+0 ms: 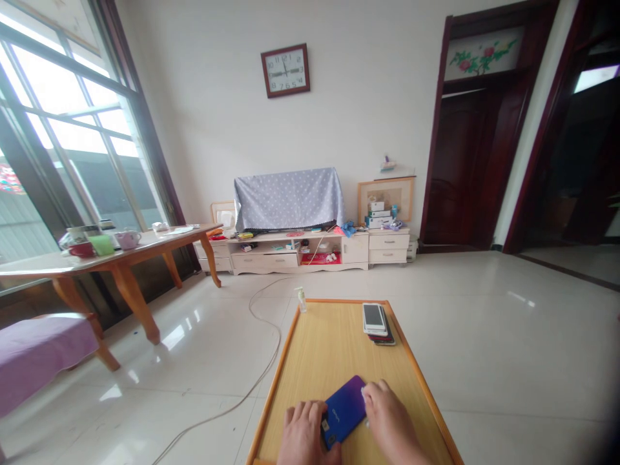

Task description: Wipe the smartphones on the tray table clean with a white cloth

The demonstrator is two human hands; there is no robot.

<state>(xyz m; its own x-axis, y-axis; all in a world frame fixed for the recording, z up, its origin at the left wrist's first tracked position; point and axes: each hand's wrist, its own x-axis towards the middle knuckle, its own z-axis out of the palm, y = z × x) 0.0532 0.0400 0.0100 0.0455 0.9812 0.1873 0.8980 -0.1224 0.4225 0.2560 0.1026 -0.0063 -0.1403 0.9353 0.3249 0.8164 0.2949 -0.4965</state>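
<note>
Blue phone [343, 409] lying back-up near the desk's [320, 349] near edge, long axis running diagonally from near-left to far-right, left hand [305, 431] pinning its near-left end, right hand [387, 416] with fingers curled loosely over its far-right corner.

Blue-to-purple phone [345, 409]; pale wood table [334, 349] with orange rim; grey dotted cloth [289, 198]; purple bench cover [41, 352].

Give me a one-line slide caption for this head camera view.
Both hands, left and right, rest on a blue-purple smartphone lying back-up on a light wooden table, phone stack beyond.
</note>
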